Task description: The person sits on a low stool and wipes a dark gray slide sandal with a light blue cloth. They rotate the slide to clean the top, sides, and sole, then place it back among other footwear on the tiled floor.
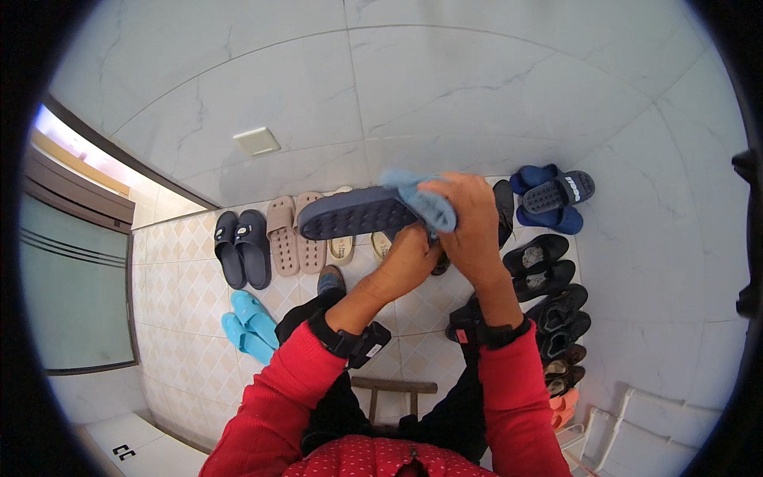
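A dark navy rubber slide slipper (357,216) is held up in front of me, its dimpled footbed facing me and its heel pointing left. My left hand (411,261) grips the slipper at its strap end from below. In my right hand (471,217) is a light blue cloth (426,201), pressed around that same end of the slipper. The cloth's outer edge is blurred. Cloth and fingers hide most of the strap.
Along the wall stand dark grey slides (253,250), pink slides (284,238) and cream footwear (340,249). Turquoise slippers (253,319) lie at left. Blue slippers (557,194) and black shoes (539,277) line the right wall. A wooden stool (393,386) shows between my legs.
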The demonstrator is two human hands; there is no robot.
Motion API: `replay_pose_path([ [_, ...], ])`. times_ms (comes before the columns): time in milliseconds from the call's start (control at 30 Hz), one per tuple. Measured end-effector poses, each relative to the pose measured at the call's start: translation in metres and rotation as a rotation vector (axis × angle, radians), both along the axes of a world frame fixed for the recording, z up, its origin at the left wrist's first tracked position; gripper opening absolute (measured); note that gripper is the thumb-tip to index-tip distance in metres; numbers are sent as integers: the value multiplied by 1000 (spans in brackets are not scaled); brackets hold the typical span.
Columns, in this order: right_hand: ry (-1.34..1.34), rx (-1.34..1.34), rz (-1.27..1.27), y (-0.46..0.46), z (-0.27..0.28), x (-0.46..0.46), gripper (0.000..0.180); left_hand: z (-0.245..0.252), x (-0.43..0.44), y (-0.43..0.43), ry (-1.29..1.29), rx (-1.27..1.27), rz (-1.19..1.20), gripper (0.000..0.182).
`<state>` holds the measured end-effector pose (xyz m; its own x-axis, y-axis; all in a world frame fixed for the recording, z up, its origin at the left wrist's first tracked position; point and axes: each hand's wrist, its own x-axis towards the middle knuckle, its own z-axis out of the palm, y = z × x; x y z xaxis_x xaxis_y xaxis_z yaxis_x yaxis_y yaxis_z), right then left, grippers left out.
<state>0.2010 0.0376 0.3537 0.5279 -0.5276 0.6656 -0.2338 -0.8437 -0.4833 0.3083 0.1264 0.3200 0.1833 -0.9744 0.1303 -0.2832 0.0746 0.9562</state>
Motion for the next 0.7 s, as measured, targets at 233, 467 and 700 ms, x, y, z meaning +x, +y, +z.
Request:
replay_pose_path([
  [233,-370,249,-337,-11,0,-10,29,18,4,-1,710,135,207,39],
  [467,52,-220,-142,17,-13,21,33,10,10,-7,1225,168,231,47],
  [700,-292,86,-483,-20,-11,-4,33,32,18,-5,1331,-122,50,48],
])
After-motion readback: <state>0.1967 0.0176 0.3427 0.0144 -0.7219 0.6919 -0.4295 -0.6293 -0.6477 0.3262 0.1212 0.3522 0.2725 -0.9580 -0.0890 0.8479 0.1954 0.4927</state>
